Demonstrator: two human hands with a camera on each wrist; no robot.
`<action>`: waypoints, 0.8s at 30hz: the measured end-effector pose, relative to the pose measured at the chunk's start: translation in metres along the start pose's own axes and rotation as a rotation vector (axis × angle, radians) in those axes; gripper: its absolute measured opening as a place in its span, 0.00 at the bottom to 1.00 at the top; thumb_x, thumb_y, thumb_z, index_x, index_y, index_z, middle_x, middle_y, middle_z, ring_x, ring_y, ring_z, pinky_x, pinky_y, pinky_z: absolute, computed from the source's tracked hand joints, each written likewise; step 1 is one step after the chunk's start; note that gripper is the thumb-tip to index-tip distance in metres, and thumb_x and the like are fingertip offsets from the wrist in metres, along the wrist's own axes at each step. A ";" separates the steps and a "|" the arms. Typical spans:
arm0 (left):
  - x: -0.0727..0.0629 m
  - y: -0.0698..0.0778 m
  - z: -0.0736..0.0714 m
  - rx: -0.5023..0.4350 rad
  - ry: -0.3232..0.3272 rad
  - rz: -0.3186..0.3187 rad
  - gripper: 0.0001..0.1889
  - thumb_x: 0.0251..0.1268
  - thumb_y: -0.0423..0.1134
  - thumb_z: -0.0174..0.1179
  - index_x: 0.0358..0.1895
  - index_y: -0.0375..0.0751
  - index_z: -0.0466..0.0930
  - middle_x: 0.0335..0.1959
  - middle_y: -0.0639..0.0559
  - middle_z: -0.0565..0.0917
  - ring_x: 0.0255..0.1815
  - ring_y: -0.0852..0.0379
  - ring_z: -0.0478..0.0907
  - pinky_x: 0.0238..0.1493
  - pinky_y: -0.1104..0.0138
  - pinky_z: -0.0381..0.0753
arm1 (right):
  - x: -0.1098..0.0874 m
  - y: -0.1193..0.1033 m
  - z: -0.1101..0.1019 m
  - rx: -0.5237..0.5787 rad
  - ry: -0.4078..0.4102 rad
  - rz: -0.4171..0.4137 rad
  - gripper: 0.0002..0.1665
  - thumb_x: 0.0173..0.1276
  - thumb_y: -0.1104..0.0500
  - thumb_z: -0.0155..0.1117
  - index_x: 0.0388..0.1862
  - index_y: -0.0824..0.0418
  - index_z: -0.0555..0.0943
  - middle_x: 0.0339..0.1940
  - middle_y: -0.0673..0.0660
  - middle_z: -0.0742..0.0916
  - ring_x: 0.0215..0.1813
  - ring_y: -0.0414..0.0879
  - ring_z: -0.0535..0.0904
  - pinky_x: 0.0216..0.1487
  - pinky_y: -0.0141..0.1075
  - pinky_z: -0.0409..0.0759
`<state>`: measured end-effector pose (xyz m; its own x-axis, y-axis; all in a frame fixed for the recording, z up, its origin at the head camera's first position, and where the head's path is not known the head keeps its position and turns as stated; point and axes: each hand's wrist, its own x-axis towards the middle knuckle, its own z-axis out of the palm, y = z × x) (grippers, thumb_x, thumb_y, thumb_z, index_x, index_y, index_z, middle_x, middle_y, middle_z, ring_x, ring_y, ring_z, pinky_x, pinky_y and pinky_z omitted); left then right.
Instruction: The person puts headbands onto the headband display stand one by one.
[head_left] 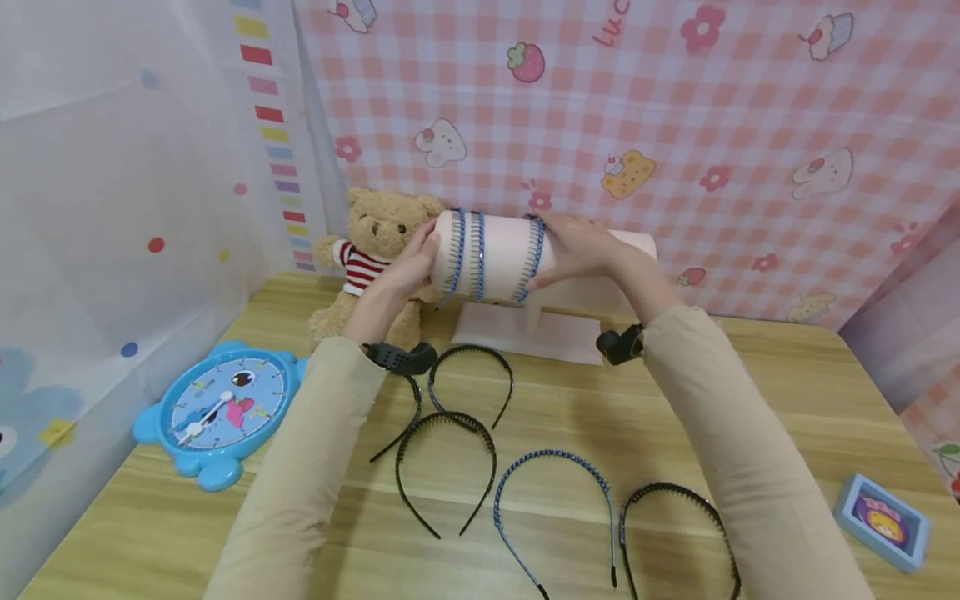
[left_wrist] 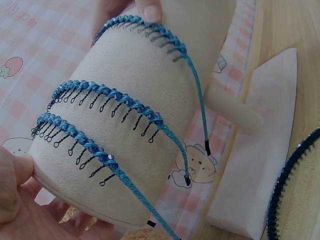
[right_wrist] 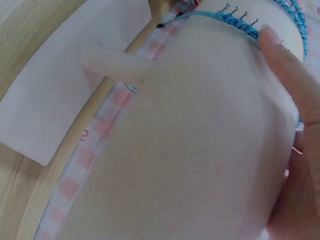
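A pale, padded cylindrical headband stand (head_left: 504,254) lies crosswise above its flat base (head_left: 558,337). Around its left part sit three blue toothed headbands: one near the left end (left_wrist: 75,134), a second beside it (left_wrist: 107,93), and a third further right (head_left: 536,254). My left hand (head_left: 411,265) grips the cylinder's left end, thumb in front and fingers beneath in the left wrist view. With the thumb on the front and fingers over the top, my right hand (head_left: 581,243) holds the third headband against the cylinder. In the right wrist view, the thumb (right_wrist: 280,57) touches that headband's edge.
More headbands lie on the wooden table, including a blue one (head_left: 555,453) and black ones (head_left: 446,415) nearby. A teddy bear (head_left: 386,227) sits behind my left hand. There is a blue toy clock (head_left: 258,421) at left and a small blue frame (head_left: 847,500) at right.
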<state>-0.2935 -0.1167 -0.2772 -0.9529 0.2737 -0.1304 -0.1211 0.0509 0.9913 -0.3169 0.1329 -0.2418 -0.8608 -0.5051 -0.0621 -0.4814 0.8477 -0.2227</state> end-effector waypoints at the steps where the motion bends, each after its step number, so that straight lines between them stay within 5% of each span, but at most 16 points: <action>1: 0.002 -0.002 -0.001 -0.002 -0.001 0.003 0.26 0.75 0.41 0.25 0.73 0.49 0.36 0.73 0.44 0.48 0.72 0.46 0.49 0.70 0.52 0.52 | 0.000 -0.002 0.001 -0.003 0.010 -0.004 0.68 0.43 0.35 0.71 0.74 0.58 0.45 0.70 0.62 0.63 0.70 0.60 0.57 0.67 0.60 0.53; 7: 0.010 -0.012 -0.008 0.016 0.004 0.033 0.26 0.75 0.43 0.25 0.73 0.52 0.37 0.73 0.44 0.49 0.72 0.47 0.50 0.70 0.52 0.53 | 0.004 -0.011 0.006 0.004 0.056 -0.040 0.65 0.45 0.36 0.70 0.74 0.56 0.46 0.73 0.60 0.60 0.71 0.61 0.55 0.69 0.58 0.51; 24: 0.012 -0.013 -0.006 0.028 0.011 0.036 0.26 0.75 0.44 0.26 0.73 0.52 0.37 0.72 0.44 0.50 0.72 0.46 0.51 0.70 0.51 0.53 | 0.005 -0.023 0.012 -0.029 0.072 -0.074 0.63 0.50 0.35 0.66 0.74 0.56 0.42 0.75 0.58 0.54 0.73 0.60 0.49 0.71 0.57 0.42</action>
<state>-0.3047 -0.1196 -0.2914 -0.9597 0.2649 -0.0941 -0.0788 0.0679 0.9946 -0.3085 0.1092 -0.2490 -0.8320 -0.5543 0.0240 -0.5477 0.8136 -0.1953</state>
